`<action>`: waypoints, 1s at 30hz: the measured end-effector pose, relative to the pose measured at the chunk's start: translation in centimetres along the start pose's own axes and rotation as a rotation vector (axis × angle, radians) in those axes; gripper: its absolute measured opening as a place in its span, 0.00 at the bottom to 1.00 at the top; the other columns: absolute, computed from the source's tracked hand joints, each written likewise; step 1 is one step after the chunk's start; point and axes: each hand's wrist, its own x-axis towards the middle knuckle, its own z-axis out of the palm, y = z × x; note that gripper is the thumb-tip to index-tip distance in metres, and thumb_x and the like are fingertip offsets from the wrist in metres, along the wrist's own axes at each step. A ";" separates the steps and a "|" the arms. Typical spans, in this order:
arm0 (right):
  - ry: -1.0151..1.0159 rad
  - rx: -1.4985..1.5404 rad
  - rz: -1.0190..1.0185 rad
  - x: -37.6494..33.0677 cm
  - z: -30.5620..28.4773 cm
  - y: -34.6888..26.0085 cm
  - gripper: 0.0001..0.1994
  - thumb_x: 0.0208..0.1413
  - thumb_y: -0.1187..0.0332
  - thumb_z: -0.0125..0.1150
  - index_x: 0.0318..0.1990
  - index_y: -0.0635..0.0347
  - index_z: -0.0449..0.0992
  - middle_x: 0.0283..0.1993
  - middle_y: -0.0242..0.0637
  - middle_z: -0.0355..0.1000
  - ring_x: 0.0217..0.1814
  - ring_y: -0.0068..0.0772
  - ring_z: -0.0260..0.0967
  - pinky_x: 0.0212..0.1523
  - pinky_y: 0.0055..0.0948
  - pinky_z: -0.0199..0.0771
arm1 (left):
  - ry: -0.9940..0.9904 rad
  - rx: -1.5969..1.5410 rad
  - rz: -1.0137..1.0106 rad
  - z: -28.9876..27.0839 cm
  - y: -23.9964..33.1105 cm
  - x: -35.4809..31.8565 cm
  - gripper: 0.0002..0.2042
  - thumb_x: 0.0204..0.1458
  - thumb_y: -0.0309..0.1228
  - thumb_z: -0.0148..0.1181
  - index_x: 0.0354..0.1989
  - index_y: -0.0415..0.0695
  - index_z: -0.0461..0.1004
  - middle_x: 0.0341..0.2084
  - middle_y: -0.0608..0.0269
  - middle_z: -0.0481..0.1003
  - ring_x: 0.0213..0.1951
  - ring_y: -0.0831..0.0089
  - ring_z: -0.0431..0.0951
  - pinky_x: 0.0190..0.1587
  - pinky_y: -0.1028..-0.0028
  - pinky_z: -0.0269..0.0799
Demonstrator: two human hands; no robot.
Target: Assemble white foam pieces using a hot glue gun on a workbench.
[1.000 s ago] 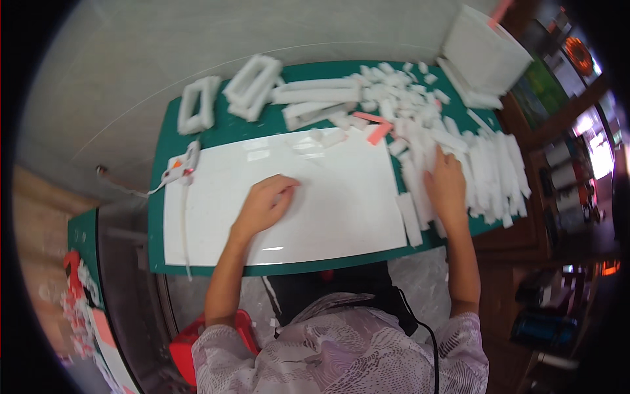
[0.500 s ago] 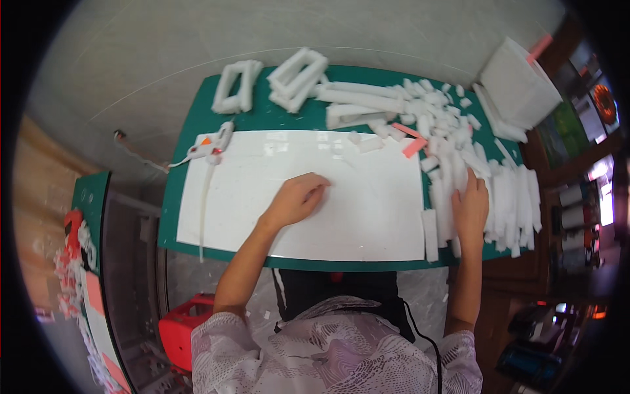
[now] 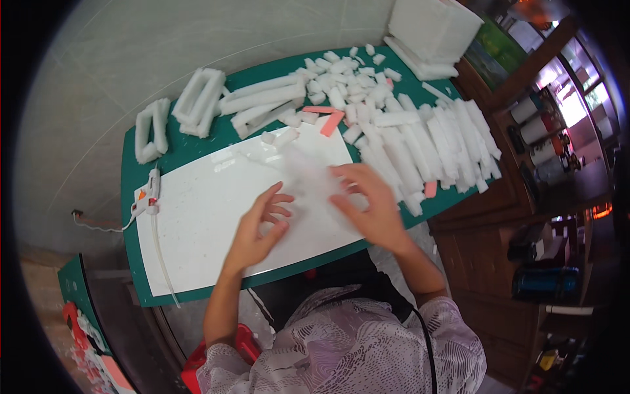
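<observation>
Over the white board [image 3: 197, 230], my left hand [image 3: 258, 228] is open, its fingers apart and curved, with nothing in them. Facing it, my right hand [image 3: 373, 205] holds a white foam strip [image 3: 307, 165] between fingers and thumb. Motion smears the strip, so its outline is hard to make out. To the right of that hand lie many long white foam strips [image 3: 420, 151] in a row. Behind them is a heap of short foam pieces [image 3: 354, 85]. Two flat pink strips [image 3: 333, 123] rest at the board's far right corner.
A white glue gun [image 3: 152, 190] with a glue stick lies on the board's left edge. Foam frames [image 3: 152, 131] stand along the far side of the green table [image 3: 141, 276]. A large white foam block [image 3: 433, 29] is at the far right; a red stool [image 3: 246, 343] is below.
My right hand has come from the foam strips to above the board, bringing one strip. My left hand has opened its fingers. The view has turned toward the right.
</observation>
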 end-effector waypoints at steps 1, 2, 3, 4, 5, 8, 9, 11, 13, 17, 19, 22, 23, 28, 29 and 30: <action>-0.046 0.073 0.013 -0.1 1.8 -0.1 0.21 0.53 0.77 0.64 0.56 0.58 0.74 0.54 0.38 0.71 0.48 0.29 0.71 0.48 0.26 0.74 | 0.023 -0.180 -0.015 1.7 0.0 -0.5 0.29 0.56 0.23 0.59 0.67 0.36 0.58 0.48 0.55 0.75 0.44 0.69 0.78 0.45 0.73 0.73; -0.094 0.146 0.028 -0.4 3.1 0.0 0.21 0.54 0.77 0.63 0.57 0.58 0.73 0.55 0.39 0.71 0.49 0.30 0.72 0.49 0.27 0.75 | 0.051 -0.363 -0.034 3.4 0.2 -0.9 0.32 0.57 0.24 0.60 0.69 0.36 0.54 0.50 0.54 0.74 0.46 0.68 0.78 0.46 0.73 0.73; -0.086 0.144 0.041 -0.9 3.7 0.3 0.21 0.54 0.77 0.63 0.57 0.58 0.73 0.55 0.39 0.71 0.49 0.30 0.72 0.49 0.27 0.75 | 0.056 -0.438 -0.047 4.3 1.4 -0.1 0.34 0.59 0.26 0.60 0.70 0.35 0.48 0.51 0.55 0.72 0.49 0.65 0.78 0.48 0.72 0.73; -0.108 0.177 0.062 -1.4 4.3 0.7 0.20 0.55 0.78 0.61 0.57 0.58 0.73 0.55 0.40 0.71 0.51 0.33 0.72 0.49 0.29 0.75 | 0.047 -0.443 -0.055 4.8 1.5 -0.2 0.34 0.59 0.26 0.60 0.70 0.35 0.48 0.51 0.55 0.72 0.49 0.65 0.78 0.48 0.72 0.73; -0.139 0.215 0.071 -1.6 4.6 0.9 0.20 0.56 0.78 0.60 0.57 0.59 0.73 0.56 0.41 0.71 0.53 0.35 0.72 0.50 0.30 0.75 | 0.082 -0.442 -0.077 4.9 1.6 -0.2 0.33 0.58 0.26 0.60 0.69 0.35 0.52 0.49 0.56 0.73 0.49 0.66 0.78 0.47 0.72 0.73; -0.165 -0.053 -0.113 -2.8 3.6 1.5 0.19 0.56 0.78 0.58 0.57 0.59 0.73 0.56 0.43 0.71 0.54 0.40 0.72 0.50 0.31 0.75 | 0.150 -0.121 -0.151 3.2 2.2 -1.1 0.28 0.56 0.25 0.61 0.65 0.36 0.60 0.46 0.55 0.75 0.46 0.65 0.79 0.45 0.71 0.73; -0.179 -0.043 -0.121 -3.1 3.2 1.8 0.19 0.56 0.78 0.58 0.57 0.59 0.73 0.56 0.43 0.71 0.54 0.40 0.72 0.50 0.31 0.75 | 0.159 0.191 -0.195 2.2 2.4 -1.5 0.25 0.55 0.25 0.61 0.62 0.37 0.65 0.45 0.54 0.76 0.44 0.63 0.80 0.44 0.70 0.73; -0.131 -0.030 0.054 -3.6 2.3 2.8 0.19 0.56 0.77 0.58 0.56 0.59 0.73 0.56 0.44 0.71 0.55 0.41 0.71 0.50 0.31 0.74 | 0.169 0.361 -0.086 0.8 2.3 -1.9 0.22 0.54 0.25 0.62 0.59 0.37 0.69 0.44 0.53 0.76 0.41 0.59 0.79 0.44 0.69 0.73; -0.099 -0.100 0.059 -4.1 1.4 4.4 0.19 0.55 0.77 0.59 0.56 0.59 0.73 0.56 0.44 0.71 0.55 0.42 0.70 0.50 0.31 0.74 | 0.087 0.586 0.014 -0.6 1.4 -2.4 0.20 0.52 0.25 0.64 0.55 0.40 0.73 0.45 0.51 0.76 0.41 0.50 0.75 0.48 0.67 0.72; -0.047 -0.293 -0.012 -4.2 1.3 5.3 0.21 0.53 0.77 0.61 0.57 0.59 0.73 0.57 0.44 0.70 0.57 0.45 0.67 0.53 0.33 0.71 | 0.037 0.710 0.025 -0.6 0.3 -2.8 0.20 0.51 0.26 0.63 0.55 0.40 0.73 0.47 0.50 0.74 0.47 0.52 0.74 0.51 0.64 0.71; -0.080 -0.306 -0.075 -3.6 2.1 5.2 0.21 0.53 0.77 0.61 0.56 0.60 0.73 0.58 0.44 0.69 0.58 0.46 0.66 0.54 0.35 0.70 | -0.010 0.658 -0.008 -0.4 0.3 -2.5 0.20 0.51 0.27 0.63 0.54 0.39 0.73 0.47 0.52 0.73 0.50 0.55 0.72 0.51 0.63 0.70; -0.149 -0.338 -0.170 -2.8 3.5 5.1 0.21 0.52 0.77 0.63 0.56 0.60 0.73 0.60 0.45 0.67 0.59 0.48 0.65 0.56 0.37 0.68 | -0.014 0.685 0.048 -0.2 0.4 -1.8 0.21 0.52 0.28 0.63 0.56 0.39 0.72 0.49 0.52 0.73 0.51 0.55 0.72 0.52 0.63 0.70; -0.186 -0.350 -0.212 -2.6 4.0 5.3 0.22 0.52 0.76 0.63 0.56 0.60 0.73 0.60 0.45 0.67 0.59 0.49 0.64 0.57 0.38 0.67 | -0.009 0.691 0.044 -0.5 0.5 -1.9 0.21 0.52 0.28 0.63 0.56 0.39 0.72 0.49 0.52 0.73 0.51 0.55 0.72 0.52 0.63 0.70; -0.221 -0.265 -0.199 -2.6 5.2 7.3 0.21 0.52 0.76 0.64 0.56 0.61 0.74 0.54 0.47 0.66 0.55 0.49 0.65 0.55 0.38 0.68 | 0.057 0.627 0.023 -4.0 1.1 -2.7 0.20 0.53 0.27 0.61 0.55 0.40 0.73 0.49 0.50 0.75 0.51 0.52 0.73 0.57 0.63 0.68; -0.173 -0.292 -0.170 -2.8 4.9 7.4 0.21 0.52 0.76 0.63 0.56 0.61 0.74 0.52 0.47 0.66 0.54 0.49 0.65 0.54 0.37 0.68 | 0.096 0.652 -0.005 -5.4 0.9 -2.9 0.20 0.53 0.27 0.61 0.55 0.40 0.73 0.49 0.50 0.75 0.51 0.52 0.73 0.57 0.63 0.68; -0.203 -0.268 -0.200 -2.8 4.8 7.2 0.21 0.52 0.76 0.63 0.56 0.61 0.74 0.52 0.47 0.66 0.54 0.49 0.65 0.54 0.37 0.68 | 0.199 0.678 0.042 -6.7 0.1 -3.2 0.17 0.53 0.26 0.60 0.53 0.40 0.74 0.47 0.51 0.76 0.48 0.53 0.75 0.54 0.64 0.70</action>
